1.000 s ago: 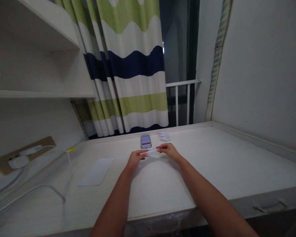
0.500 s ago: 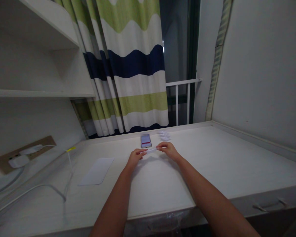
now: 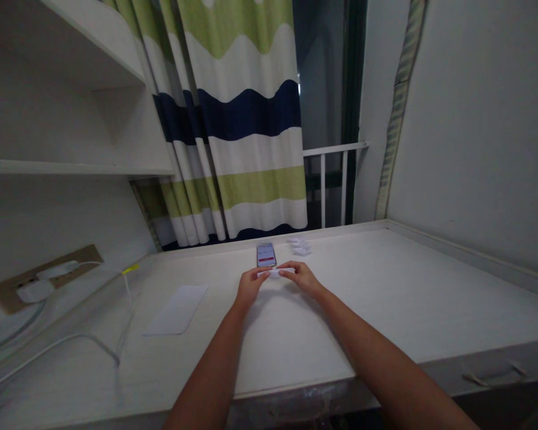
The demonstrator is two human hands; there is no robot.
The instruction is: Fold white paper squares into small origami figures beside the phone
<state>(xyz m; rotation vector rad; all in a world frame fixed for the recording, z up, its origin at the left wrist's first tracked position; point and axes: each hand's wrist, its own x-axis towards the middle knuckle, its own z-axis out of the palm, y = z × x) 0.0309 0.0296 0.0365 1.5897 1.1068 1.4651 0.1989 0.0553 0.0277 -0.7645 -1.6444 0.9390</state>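
Observation:
Between my two hands is a narrow folded strip of white paper [image 3: 275,273], held just above the desk. My left hand [image 3: 250,285] pinches its left part, thumb on the near side. My right hand [image 3: 303,278] grips the right part the same way, and the thumbs are close together. Fingers cover much of the strip. Just beyond the hands lies a phone [image 3: 266,255] with a lit screen. Several small folded white paper pieces [image 3: 299,245] sit to the right of the phone.
A white sheet of paper [image 3: 177,310] lies on the left of the white desk [image 3: 399,286]. A white cable [image 3: 85,336] runs along the left side from a power strip [image 3: 36,291]. Shelves [image 3: 76,168] overhang the left, and a striped curtain [image 3: 255,149] hangs behind.
My hands have come closer together along the paper strip, and my thumbs now press nearer its middle. The phone, sheet and folded pieces stay in place.

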